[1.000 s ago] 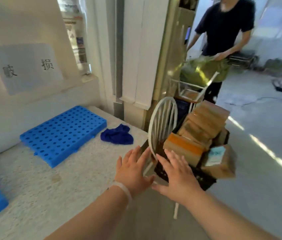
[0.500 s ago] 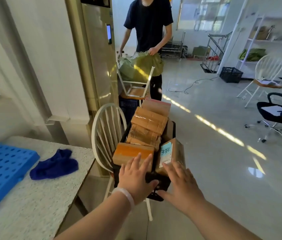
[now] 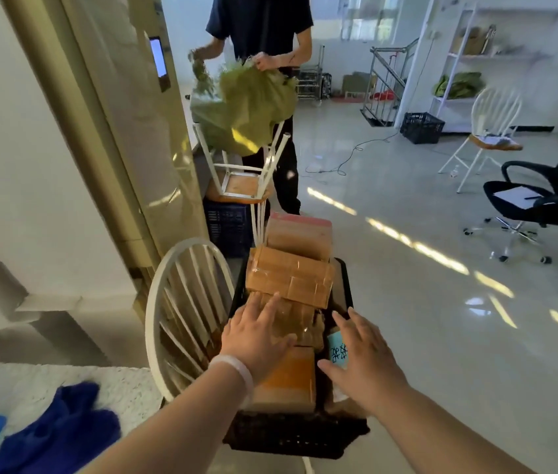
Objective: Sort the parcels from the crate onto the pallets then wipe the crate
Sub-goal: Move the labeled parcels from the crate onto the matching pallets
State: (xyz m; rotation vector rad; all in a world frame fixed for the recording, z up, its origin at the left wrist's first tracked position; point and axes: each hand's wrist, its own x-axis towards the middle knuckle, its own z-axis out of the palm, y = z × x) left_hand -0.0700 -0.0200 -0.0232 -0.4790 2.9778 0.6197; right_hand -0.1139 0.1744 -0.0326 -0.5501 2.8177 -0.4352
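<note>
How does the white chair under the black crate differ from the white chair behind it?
The near chair stands upright carrying the black crate; the far chair is upside down, legs up. The near chair shows its spindle back; the far chair, its wooden seat underside. Both frames are white.

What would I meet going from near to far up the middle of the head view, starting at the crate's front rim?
First the crate rim → orange parcel → clear-wrapped parcel → taped brown parcel → pink-edged parcel → upturned stool → green bag.
</note>
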